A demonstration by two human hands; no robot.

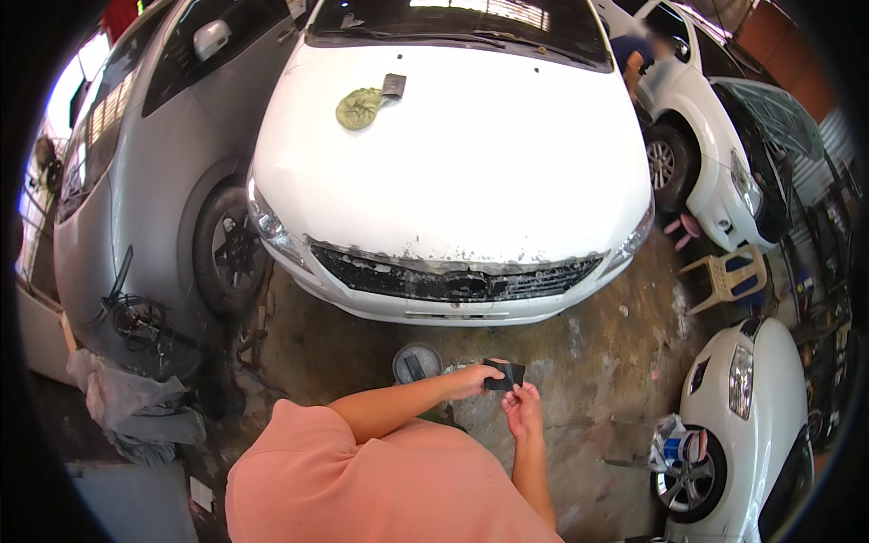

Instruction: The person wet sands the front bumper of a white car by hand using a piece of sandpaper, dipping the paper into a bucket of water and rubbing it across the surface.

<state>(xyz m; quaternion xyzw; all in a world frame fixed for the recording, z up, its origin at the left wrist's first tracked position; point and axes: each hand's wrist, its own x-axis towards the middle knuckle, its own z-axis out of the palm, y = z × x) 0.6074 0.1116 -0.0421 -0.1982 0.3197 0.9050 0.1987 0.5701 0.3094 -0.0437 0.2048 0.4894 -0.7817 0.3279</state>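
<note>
My left hand [470, 382] and my right hand [523, 409] both grip a small black sheet [504, 373] low in front of me. My left fingers hold it at its left side, my right fingers at its lower right. Behind them is the white car [444, 154], its front edge and dark grille [380, 271] marked with scuffed patches. A green cloth [358, 109] and a small dark grey block [394, 86] lie on its hood. A round bucket [407, 357] with a dark object in it stands on the floor left of my hands.
A silver vehicle [136, 208] and crumpled sheeting [127, 407] are on my left. Another white car [715, 154], a bent person [632, 63] beside it, a beige plastic stool [724, 267] and a car front piece [760, 407] with a can [679, 448] beside it are on my right.
</note>
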